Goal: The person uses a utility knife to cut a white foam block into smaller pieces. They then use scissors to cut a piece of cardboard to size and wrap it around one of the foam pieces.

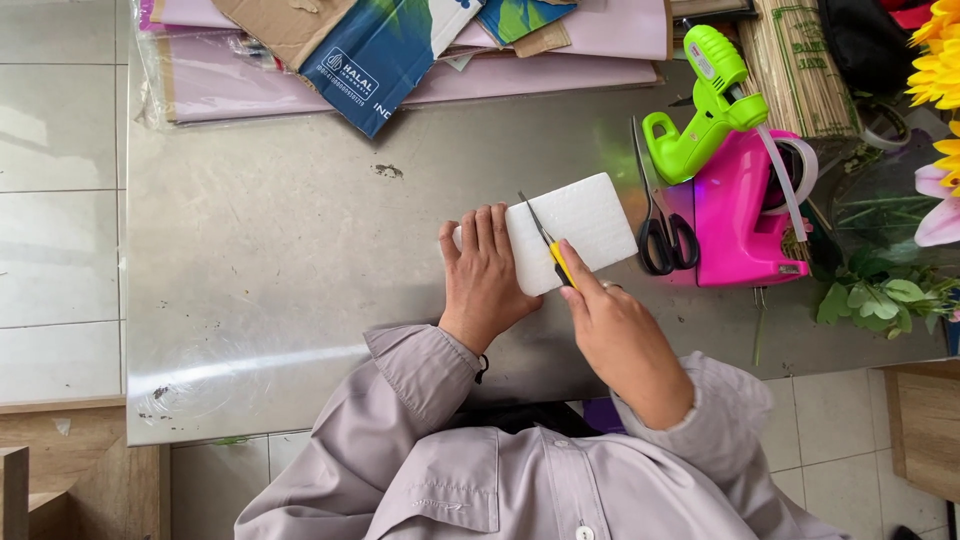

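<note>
**Blade working close to the steadying fingers**

The white foam block (pixel 575 225) lies flat on the steel table (pixel 280 260), near its middle. The left hand (pixel 487 270) presses open-palmed on the block's left end, grasping nothing. The right hand (pixel 620 335) is clenched round a yellow-handled craft knife (pixel 545 240), blade laid across the foam just beside the left fingers.

Risks, as judged:
- A slip on the smooth steel could carry the blade into those fingers.
- The block could skid toward the black-handled scissors (pixel 662 225) just beside it.

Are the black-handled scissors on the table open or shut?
Shut: the scissors lie flat on the steel table, blades together in one narrow line.
</note>
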